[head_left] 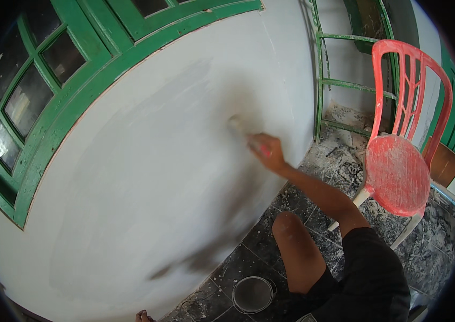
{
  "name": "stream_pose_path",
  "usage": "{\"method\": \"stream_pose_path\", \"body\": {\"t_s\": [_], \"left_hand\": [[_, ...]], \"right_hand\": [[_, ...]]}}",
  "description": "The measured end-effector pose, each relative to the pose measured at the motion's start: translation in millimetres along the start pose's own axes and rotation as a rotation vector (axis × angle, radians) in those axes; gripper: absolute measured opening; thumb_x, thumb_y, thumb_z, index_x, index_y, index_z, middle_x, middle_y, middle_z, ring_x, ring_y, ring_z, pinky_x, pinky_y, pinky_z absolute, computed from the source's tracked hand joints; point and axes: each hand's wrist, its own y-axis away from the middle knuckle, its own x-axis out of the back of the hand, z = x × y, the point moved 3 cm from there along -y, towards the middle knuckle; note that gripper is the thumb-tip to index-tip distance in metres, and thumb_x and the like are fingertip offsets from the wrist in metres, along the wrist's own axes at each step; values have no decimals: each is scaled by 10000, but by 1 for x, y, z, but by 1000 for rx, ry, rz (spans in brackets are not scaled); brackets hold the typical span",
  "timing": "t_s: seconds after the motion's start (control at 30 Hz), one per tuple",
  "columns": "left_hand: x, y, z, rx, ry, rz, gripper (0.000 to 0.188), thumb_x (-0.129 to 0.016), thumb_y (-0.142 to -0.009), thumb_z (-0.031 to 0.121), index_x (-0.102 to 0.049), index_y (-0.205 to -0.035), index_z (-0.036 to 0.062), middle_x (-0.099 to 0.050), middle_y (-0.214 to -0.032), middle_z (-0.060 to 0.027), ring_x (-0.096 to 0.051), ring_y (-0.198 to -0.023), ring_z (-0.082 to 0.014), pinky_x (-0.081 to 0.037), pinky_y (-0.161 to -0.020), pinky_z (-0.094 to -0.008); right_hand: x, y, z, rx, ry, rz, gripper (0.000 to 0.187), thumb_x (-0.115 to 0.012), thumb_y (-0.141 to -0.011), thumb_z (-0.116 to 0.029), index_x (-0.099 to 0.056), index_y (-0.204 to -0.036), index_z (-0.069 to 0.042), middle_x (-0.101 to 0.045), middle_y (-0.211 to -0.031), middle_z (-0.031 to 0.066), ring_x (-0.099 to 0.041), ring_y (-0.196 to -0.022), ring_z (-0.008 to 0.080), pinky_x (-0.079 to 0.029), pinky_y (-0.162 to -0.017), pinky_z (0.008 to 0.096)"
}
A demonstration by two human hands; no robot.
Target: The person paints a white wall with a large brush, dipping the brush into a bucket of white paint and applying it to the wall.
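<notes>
My right hand [266, 151] is stretched out to the white wall [147, 177] and grips a paintbrush [238, 126] with a pink handle. Its bristles press on the wall at the edge of a greyer, damp-looking patch. My bent knee [290, 228] is below the arm. A round paint tin [252, 294] stands on the floor close to the wall, under my knee. My left hand is out of the picture.
A red plastic chair [399, 172] spattered with white stands to my right on the dark, paint-flecked tile floor [340, 161]. A green window frame [50, 107] runs along the wall's upper left. A green metal frame [340, 83] stands in the corner.
</notes>
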Motion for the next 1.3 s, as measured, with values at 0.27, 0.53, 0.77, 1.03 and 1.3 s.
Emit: {"method": "stream_pose_path", "body": {"t_s": [0.27, 0.53, 0.77, 1.03, 1.3], "left_hand": [[-10, 3, 6, -7, -19, -18, 287, -582, -944, 221, -591, -1171, 46, -464, -623, -32, -438, -504, -146, -394, -452, -302], [10, 6, 1, -48, 41, -5, 239, -579, -954, 223, -609, -1130, 64, -446, -578, -10, -422, -481, -135, -387, -442, -289], [-5, 5, 10, -103, 70, -21, 241, -583, -957, 236, -615, -1123, 64, -475, -584, -11, -453, -484, -121, -390, -435, -281], [-1, 18, 26, -173, 75, -27, 234, -569, -968, 253, -610, -1111, 73, -469, -576, -1, -450, -473, -113, -398, -425, -275], [-11, 29, 41, -187, 106, -36, 275, -558, -970, 238, -592, -1162, 44, -463, -566, 3, -435, -455, -101, -384, -414, -264]], "right_hand": [[22, -4, 21, -201, -367, -66, 197, -700, -830, 1, -696, -1025, -22, -704, -904, 71, -670, -844, 126, -565, -762, 275], [38, -44, 73, -297, 121, 274, 208, -726, -790, -57, -691, -990, -10, -678, -867, 107, -574, -670, 69, -486, -628, 233], [-30, -37, -97, -136, -449, -210, 149, -656, -866, 3, -682, -1013, -6, -671, -948, 89, -657, -783, 134, -540, -697, 257], [86, -98, 81, -188, -9, 383, 171, -639, -829, 34, -669, -996, 14, -700, -897, 91, -675, -696, 171, -536, -663, 277], [-22, -67, -98, 134, 2, -146, 161, -654, -815, 44, -670, -972, 10, -676, -855, 69, -655, -807, 165, -530, -731, 290]]}}
